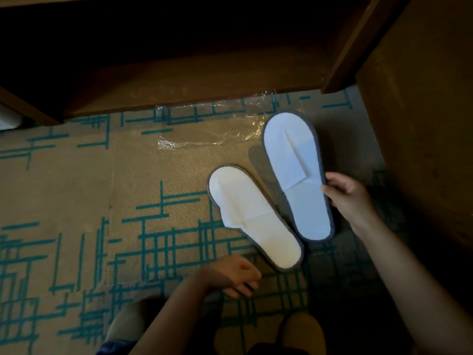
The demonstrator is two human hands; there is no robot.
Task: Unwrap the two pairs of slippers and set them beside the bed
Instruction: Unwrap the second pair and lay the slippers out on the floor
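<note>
White slipper (298,172) edge pinched by right hand (345,193), left hand (230,275) free

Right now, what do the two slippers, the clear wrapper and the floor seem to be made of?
Slippers: thin white non-woven or paper-like fabric, matte, with fold creases and a grey edge binding; probably disposable.
Wrapper: clear plastic film, glossy, crinkled, catching glare.
Floor: carpet, tan with teal lines, showing a fine looped texture.
</note>
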